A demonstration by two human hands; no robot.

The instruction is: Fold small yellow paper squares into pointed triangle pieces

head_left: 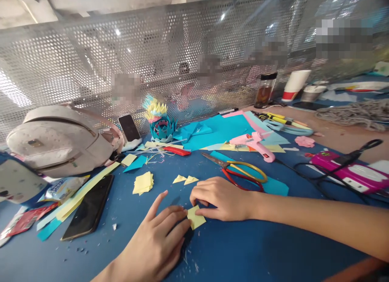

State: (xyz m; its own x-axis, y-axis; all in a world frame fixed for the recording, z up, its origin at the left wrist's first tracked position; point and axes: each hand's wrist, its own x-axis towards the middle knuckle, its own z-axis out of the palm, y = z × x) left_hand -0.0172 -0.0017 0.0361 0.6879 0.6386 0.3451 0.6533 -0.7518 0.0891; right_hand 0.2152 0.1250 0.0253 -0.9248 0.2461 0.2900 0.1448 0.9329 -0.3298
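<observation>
A small yellow paper square (197,219) lies on the blue table between my two hands. My left hand (165,233) touches its left edge with the fingertips, the index finger raised apart. From the right, my right hand (223,199) has its thumb on the paper's upper part, the other fingers curled beside it. Beyond the hands sit two folded yellow paper triangles (185,179) and a stack of yellow paper squares (143,182). Scissors (232,166) with red and yellow handles lie just past my right hand. A layered blue and yellow paper model (159,120) stands at the back.
A pink glue gun (253,143), a red cutter (177,151) and blue paper sheets (225,130) lie at the back. To the left are a phone (89,209) and a pale backpack (65,140). A magenta power strip (346,172) with black cables is at right.
</observation>
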